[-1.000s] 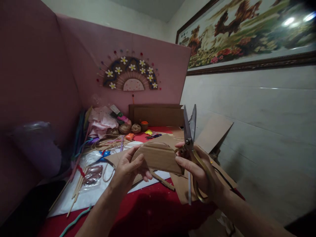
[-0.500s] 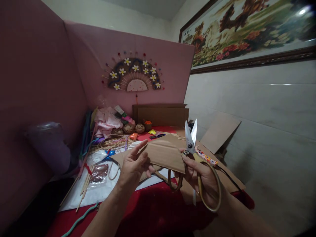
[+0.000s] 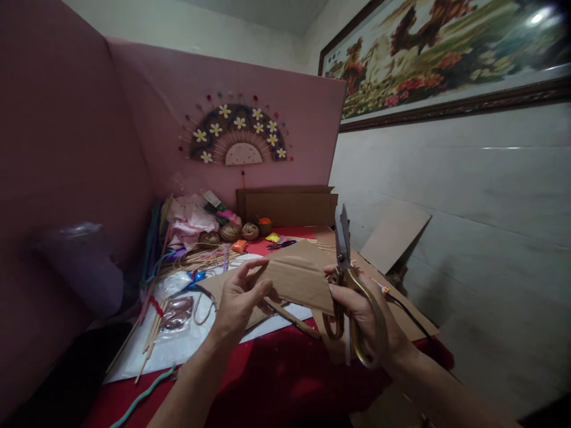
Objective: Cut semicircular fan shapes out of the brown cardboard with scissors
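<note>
Cardboard piece (image 3: 298,282) is held up between the hands, above the red-covered surface (image 3: 267,374). I'd call its outline roughly cut: roundish top, straight lower edge. Face I see is bare; can't tell how much cutting is left. Right hand (image 3: 369,312) grips scissors (image 3: 342,255), thumb by the piece's right edge. Left hand (image 3: 239,297) curls at the other edge; can't tell if it's pinching. Ridged matte brown board, gold metal handles, narrow curved strip (image 3: 294,321) below.

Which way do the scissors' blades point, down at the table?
No, the scissors are held in the right grip with their blades pointing upward.
</note>
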A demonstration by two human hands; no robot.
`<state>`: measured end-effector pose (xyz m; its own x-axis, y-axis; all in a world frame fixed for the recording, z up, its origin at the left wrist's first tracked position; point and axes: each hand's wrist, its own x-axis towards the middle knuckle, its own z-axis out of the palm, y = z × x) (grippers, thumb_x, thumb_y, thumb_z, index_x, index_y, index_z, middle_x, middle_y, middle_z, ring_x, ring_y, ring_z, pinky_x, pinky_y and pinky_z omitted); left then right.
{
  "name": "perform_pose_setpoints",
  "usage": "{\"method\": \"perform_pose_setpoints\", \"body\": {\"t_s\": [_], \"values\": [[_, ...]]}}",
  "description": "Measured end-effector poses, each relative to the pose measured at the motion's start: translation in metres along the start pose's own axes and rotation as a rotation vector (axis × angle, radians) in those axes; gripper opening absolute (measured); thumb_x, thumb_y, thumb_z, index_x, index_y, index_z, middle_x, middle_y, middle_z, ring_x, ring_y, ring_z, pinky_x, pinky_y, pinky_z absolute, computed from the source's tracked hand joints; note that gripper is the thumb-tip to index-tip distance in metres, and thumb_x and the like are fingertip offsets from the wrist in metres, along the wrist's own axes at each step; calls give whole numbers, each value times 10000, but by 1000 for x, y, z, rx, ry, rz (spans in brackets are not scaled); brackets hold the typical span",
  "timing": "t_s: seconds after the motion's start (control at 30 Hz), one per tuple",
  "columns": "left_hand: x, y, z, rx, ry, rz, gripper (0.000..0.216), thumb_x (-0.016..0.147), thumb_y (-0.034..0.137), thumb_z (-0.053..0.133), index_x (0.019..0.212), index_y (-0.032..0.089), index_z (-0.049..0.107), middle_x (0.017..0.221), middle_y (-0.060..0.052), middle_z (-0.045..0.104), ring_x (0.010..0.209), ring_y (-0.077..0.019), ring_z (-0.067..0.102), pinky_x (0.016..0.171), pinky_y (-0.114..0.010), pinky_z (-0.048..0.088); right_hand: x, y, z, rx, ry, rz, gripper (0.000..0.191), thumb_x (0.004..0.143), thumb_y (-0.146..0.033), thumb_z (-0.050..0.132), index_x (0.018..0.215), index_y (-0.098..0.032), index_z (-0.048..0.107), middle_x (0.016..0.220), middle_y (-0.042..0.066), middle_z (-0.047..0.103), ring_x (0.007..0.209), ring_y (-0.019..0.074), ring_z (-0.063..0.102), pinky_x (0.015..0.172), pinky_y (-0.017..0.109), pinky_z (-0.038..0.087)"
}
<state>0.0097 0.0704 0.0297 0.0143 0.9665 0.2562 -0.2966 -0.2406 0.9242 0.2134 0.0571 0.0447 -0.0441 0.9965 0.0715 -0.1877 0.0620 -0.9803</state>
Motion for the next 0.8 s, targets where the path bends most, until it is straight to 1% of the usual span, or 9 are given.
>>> {"method": "perform_pose_setpoints", "body": {"t_s": [0.1,0.17,0.27,0.37,0.47,0.6,0.7,0.73,0.8], "values": [[2,-3,0,-17,14,-21,422,610,295,801,915,177,534,793,-4,627,569,-150,628,363,-228,490,1,-1,0,-1,58,-62,417,704,-347,695,1052,-215,508,670,-52,516,460,116,508,382,219,431],[4,-7,-1,-17,17,-61,436,555,292,829,841,172,522,727,13,606,549,-139,599,376,-235,487,0,-4,2,-64,79,-126,418,678,-347,715,1016,-196,521,675,-47,519,486,108,505,399,204,421],[9,-9,-3,-2,46,-108,437,485,266,855,721,165,501,627,29,585,520,-113,557,444,-227,469,-2,-9,6,-140,116,-187,401,659,-346,723,967,-176,528,661,-46,519,477,96,489,401,195,403],[13,0,-9,56,75,-123,396,468,264,851,635,154,509,581,26,573,517,-90,520,475,-198,402,-1,-9,6,-132,131,-203,398,687,-353,708,996,-193,517,645,-61,498,431,91,482,381,203,405],[16,20,-16,144,125,-104,357,475,285,836,590,147,527,545,32,550,494,-72,471,467,-188,333,3,-8,-1,-84,166,-227,421,693,-368,715,1027,-212,512,669,-60,498,416,96,501,365,212,424],[25,47,-24,258,271,-41,355,436,276,826,566,157,518,495,51,502,448,-62,420,449,-193,281,4,-5,-15,-59,229,-257,404,683,-371,734,1003,-220,540,708,-42,505,433,105,523,370,223,456],[45,59,-37,336,469,79,335,416,271,796,603,157,542,509,32,535,470,-98,476,479,-226,354,-3,-2,-25,-75,233,-270,371,701,-366,729,1001,-235,557,707,-32,517,442,120,534,374,237,470],[55,62,-43,358,530,115,319,436,272,778,641,151,566,530,23,555,495,-113,502,506,-242,388,-5,-1,-28,-106,228,-290,346,718,-360,718,1001,-239,561,698,-30,523,439,126,534,375,244,474],[79,64,-59,390,621,154,286,501,253,735,722,141,592,581,16,578,543,-126,531,556,-261,426,-11,3,-33,-247,230,-423,260,779,-330,662,1004,-242,566,681,-19,545,435,138,537,379,255,481]]}}
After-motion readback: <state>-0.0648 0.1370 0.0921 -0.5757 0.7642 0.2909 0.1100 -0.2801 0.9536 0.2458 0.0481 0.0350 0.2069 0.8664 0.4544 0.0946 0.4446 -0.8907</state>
